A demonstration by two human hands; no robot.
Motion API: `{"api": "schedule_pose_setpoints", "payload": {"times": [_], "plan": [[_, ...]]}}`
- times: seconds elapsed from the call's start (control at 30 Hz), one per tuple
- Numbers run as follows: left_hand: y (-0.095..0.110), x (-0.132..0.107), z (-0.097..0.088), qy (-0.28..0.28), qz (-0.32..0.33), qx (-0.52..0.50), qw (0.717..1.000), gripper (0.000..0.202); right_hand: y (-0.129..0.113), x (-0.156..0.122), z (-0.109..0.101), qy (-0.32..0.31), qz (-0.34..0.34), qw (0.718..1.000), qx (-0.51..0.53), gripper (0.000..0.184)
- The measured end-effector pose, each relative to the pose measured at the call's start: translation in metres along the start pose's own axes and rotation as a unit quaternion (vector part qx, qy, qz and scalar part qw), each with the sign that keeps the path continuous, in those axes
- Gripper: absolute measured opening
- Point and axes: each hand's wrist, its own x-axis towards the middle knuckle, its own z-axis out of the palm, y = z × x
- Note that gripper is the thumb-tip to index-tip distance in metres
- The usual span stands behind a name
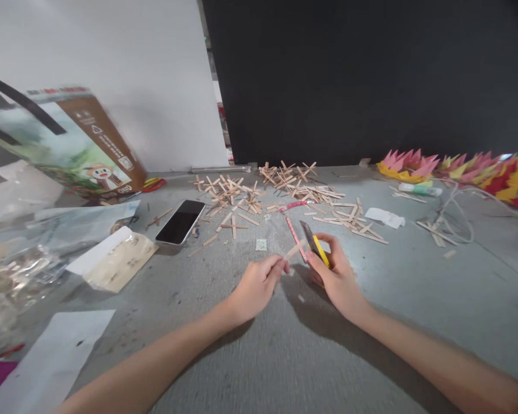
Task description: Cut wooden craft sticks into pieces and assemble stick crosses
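"Two hands are seen over the bench [224,362]; what is held in them?"

"By the left hand [259,283], a thin wooden stick [295,250] is pinched between thumb and fingertips, its free end pointed toward the right hand [340,282]. By the right, a yellow-and-black cutter [316,244] is gripped, the fingers curled closed around it and its dark tip angled up and away."

"And the red patterned strip [292,231]?"

"It is seen between the hands, just beside the cutter; whether it is held too cannot be told."

"Can any writing be read?"

"Little. On the bag [82,144] at the left, white print is carried on a brown panel, with a triangular symbol and a square code, but the characters are too small to be made out. A cartoon bird is printed lower down, and the red lettering along the top edge is blurred. Dark marks on the cream packet [121,261] are too unclear to be read."

"What is laid beyond?"

"A heap of crossed sticks [254,198] is spread there. A dark-screened phone [181,222] is placed to the left."
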Motion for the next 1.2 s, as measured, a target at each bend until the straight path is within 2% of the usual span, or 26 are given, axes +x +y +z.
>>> {"api": "schedule_pose_setpoints", "payload": {"times": [0.1, 0.17, 0.27, 0.33, 0.43, 0.8, 0.97, 1.2], "plan": [[-0.006, 0.003, -0.008, 0.073, 0.021, 0.068, 0.995, 0.037, -0.001, -0.005, -0.003, -0.009, 0.004, 1.000, -0.011, 0.038], [-0.009, 0.005, -0.012, 0.100, 0.029, 0.095, 0.990, 0.036, -0.003, -0.008, -0.006, -0.014, -0.038, 0.995, -0.091, 0.030], [-0.013, 0.007, -0.015, 0.112, 0.042, 0.113, 0.986, 0.034, -0.006, -0.011, -0.007, -0.023, -0.132, 0.975, -0.177, 0.025], [-0.013, 0.008, -0.016, 0.114, 0.051, 0.117, 0.985, 0.032, -0.007, -0.011, -0.006, -0.037, -0.184, 0.964, -0.190, 0.030], [-0.013, 0.008, -0.015, 0.113, 0.059, 0.119, 0.985, 0.031, -0.005, -0.012, -0.004, -0.051, -0.220, 0.955, -0.192, 0.041], [-0.012, 0.005, -0.015, 0.095, 0.065, 0.134, 0.984, 0.029, -0.005, -0.012, -0.004, -0.038, -0.236, 0.949, -0.206, 0.042], [-0.016, 0.005, -0.014, 0.074, 0.045, 0.127, 0.988, 0.032, -0.006, -0.013, -0.003, -0.033, -0.235, 0.944, -0.227, 0.043], [-0.021, 0.005, -0.014, 0.082, 0.034, 0.171, 0.981, 0.031, -0.007, -0.019, 0.006, -0.035, -0.188, 0.952, -0.239, 0.045]]}}
